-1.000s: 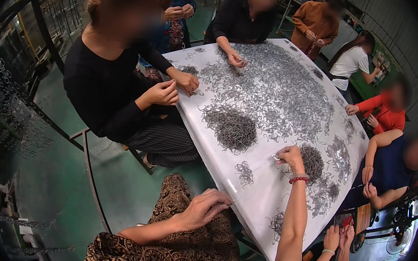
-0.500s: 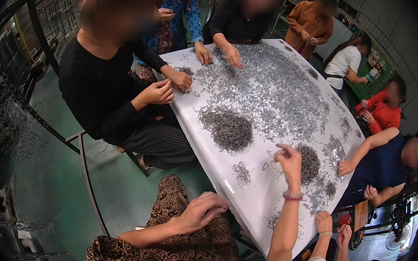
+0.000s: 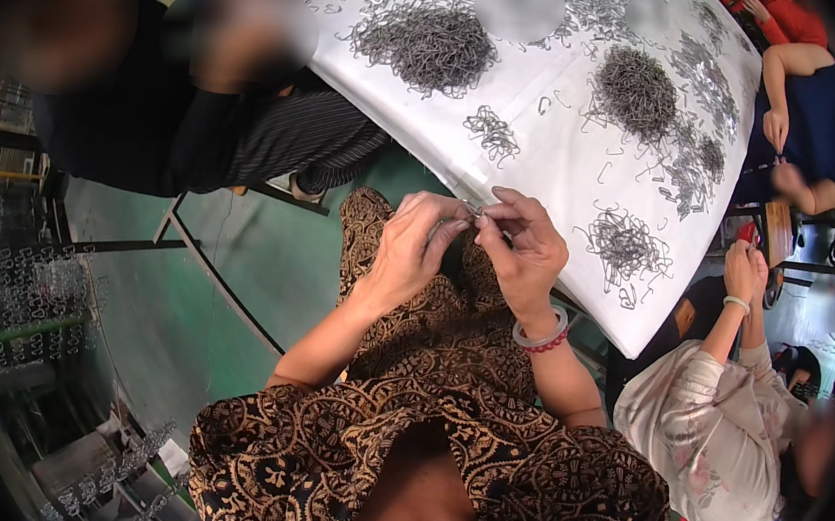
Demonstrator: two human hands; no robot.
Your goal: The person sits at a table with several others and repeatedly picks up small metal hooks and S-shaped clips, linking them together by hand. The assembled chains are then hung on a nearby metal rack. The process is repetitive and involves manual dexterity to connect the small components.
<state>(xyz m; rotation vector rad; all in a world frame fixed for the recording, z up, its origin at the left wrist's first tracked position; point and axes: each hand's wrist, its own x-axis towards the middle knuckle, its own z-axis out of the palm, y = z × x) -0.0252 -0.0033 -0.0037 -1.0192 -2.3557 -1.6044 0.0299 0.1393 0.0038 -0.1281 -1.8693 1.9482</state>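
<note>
Metal piece [image 3: 474,208], long axis unclear, is pinched by left hand [image 3: 405,247] and right hand [image 3: 528,256].

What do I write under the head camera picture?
Left hand and right hand pinch a metal piece beside the white table.

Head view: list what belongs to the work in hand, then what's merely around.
In the work:
left hand and right hand, fingertips meeting at a small metal piece
two dense wire piles
loose wire heap near the corner
white table

Merely around:
red bracelet
patterned dress
green floor
</note>
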